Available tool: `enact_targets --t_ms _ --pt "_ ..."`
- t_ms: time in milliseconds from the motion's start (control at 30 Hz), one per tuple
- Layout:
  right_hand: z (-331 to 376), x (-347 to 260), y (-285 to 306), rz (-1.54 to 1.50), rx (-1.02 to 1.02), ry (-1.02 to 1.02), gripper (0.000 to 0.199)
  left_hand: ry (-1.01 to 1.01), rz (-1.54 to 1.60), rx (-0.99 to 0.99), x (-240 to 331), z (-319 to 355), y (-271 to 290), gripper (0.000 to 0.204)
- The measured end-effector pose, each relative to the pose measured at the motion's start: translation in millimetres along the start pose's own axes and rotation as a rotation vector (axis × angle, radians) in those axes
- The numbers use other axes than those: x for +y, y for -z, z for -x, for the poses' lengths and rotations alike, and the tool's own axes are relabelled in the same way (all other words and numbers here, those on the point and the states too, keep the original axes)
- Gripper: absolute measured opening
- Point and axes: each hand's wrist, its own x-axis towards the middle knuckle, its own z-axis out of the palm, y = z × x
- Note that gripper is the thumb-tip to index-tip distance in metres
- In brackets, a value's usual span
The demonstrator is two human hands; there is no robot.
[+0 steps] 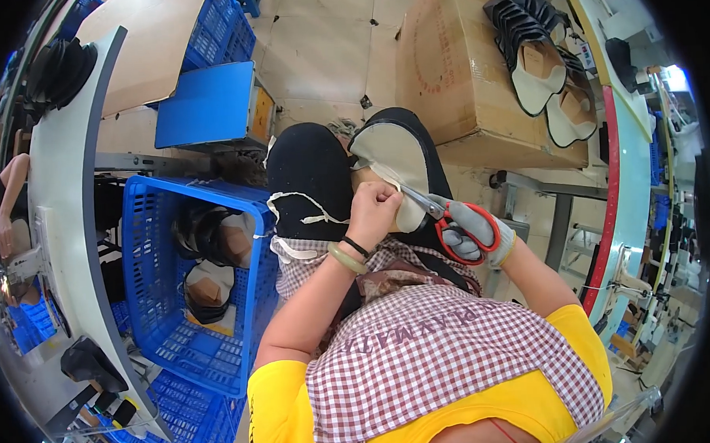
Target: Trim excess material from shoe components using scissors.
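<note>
On my lap lies a shoe upper (pixel 389 142) with its cream lining up and a black border. My bare left hand (pixel 373 213) pinches the pale lining edge near the upper's opening. Over my right hand (pixel 474 232) is a grey glove, its fingers through the red handles of a pair of scissors (pixel 427 203). The blades point up and left to the lining edge, close to my left fingertips; whether they are parted I cannot tell. A thin cream offcut strip (pixel 311 206) trails over my dark left trouser leg, beside my left hand.
A blue plastic crate (pixel 252 325) with several shoe uppers stands at my left, beside a grey table (pixel 60 187). Ahead on the right, a cardboard box (pixel 451 75) bears more black shoe uppers (pixel 529 63). A red-edged bench (pixel 627 186) runs along the right. Another person's arm (pixel 9 201) shows far left.
</note>
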Motion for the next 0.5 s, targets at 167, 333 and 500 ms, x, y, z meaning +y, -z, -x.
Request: enact_targets --t_ms 167,333,500 --pt "-5.6 6.6 23.9 -0.240 -0.089 -0.094 0.054 -0.092 -0.004 0.073 -6.1 1.8 -6.4 0.013" --pt "-10.7 -5.2 16.4 -0.048 -0.016 -0.114 0.057 -0.043 0.060 0.035 -11.9 3.2 -5.2 0.013" --pt "-4.3 -18.0 -9.2 0.168 0.060 -0.065 0.057 -0.148 0.003 0.067 -10.4 8.1 -7.4 0.013"
